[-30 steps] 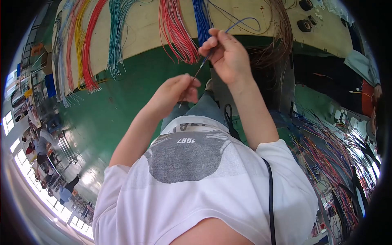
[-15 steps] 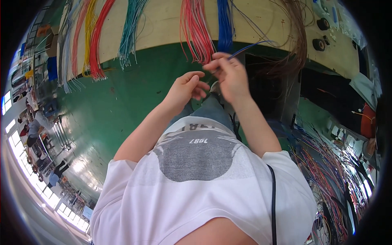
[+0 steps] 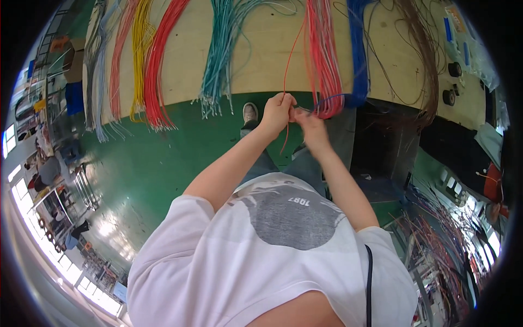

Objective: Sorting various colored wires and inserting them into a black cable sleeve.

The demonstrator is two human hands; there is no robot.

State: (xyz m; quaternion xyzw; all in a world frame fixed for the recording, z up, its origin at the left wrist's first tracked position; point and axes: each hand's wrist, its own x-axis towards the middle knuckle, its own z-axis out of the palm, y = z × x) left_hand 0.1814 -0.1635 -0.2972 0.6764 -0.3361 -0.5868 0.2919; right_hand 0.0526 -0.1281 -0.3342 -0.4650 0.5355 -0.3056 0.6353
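Note:
Just off the table's near edge, my left hand [image 3: 277,115] is closed around a single red wire [image 3: 287,71]. The wire comes down from the table, and its free end hangs below my fingers. My right hand [image 3: 314,131] meets the left at the fingertips, slightly blurred, its fingers pinched on a blue wire [image 3: 329,98]. That wire curves over from the blue wire bundle [image 3: 358,54]. Directly above my right hand, a pink-red wire bundle [image 3: 325,60] droops over the edge. The fingertips overlap, so how the two wire ends lie is hidden.
On the wooden table [image 3: 272,60] lie teal [image 3: 220,49], red [image 3: 163,60], yellow [image 3: 140,65] and brown [image 3: 419,43] wire bundles. Black tape rolls [image 3: 452,82] sit at the right. Many loose wires [image 3: 441,234] hang at the lower right. My shoe [image 3: 250,113] shows on the green floor.
My left hand, loosely curled before, now grips a red wire. My hands have come together at the fingertips. The view has shifted, so the table and bundles appear lower and further right.

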